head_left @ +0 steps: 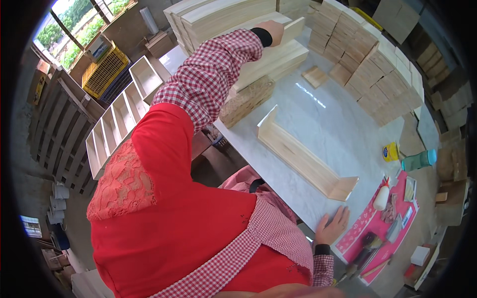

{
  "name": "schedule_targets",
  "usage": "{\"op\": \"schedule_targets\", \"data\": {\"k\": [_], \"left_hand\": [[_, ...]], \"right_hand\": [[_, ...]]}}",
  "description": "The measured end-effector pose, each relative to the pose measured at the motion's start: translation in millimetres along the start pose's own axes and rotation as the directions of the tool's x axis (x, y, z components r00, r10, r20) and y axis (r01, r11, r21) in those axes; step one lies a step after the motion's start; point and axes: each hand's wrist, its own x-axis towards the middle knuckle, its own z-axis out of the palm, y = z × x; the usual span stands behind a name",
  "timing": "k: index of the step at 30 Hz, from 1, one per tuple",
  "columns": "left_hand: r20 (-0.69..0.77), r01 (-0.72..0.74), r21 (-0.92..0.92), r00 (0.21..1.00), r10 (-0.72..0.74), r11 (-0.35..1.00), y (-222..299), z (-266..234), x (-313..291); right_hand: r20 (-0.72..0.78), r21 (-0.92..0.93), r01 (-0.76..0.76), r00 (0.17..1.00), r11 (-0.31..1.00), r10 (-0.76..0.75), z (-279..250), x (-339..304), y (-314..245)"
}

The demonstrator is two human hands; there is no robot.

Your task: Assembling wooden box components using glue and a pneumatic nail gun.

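Note:
My left hand [272, 33] reaches far out over the stacks, its fingers closed round a thin, pale wooden board [294, 30] whose end sticks out past the hand. Below it lie long stacked boards [278, 59] beside a rough-edged wood block [247, 102]. My right hand [333, 226] rests on the near edge of the marbled tabletop [303, 134], fingers spread and holding nothing. Close to that hand stands a wooden tray part [303, 159], one long panel with a short piece upright at each end. A small flat wood piece [315, 77] lies farther off.
Tall stacks of short wood blocks [348, 39] curve along the far right. A yellow tin [390, 151], a teal bottle [419, 160] and a white glue bottle [381, 197] stand at the right, by a pink mat [362, 238] with tools. Divided wooden boxes [119, 116] sit at left.

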Motion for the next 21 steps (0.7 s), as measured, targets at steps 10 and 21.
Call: {"op": "schedule_targets", "data": {"k": [10,21], "left_hand": [[-0.038,0.067,0.038,0.997,-0.066,0.997,-10.7,27.2,-0.1],[-0.115,-0.564,-0.432,0.809,0.577,0.704,43.4,-87.8,-88.8]], "right_hand": [[-0.036,-0.014,-0.004,0.999,1.000,0.004,-2.8,2.4,-3.8],[-0.438,0.493,-0.147,0.810,0.858,0.391,-88.9,50.9,-3.8]]}}
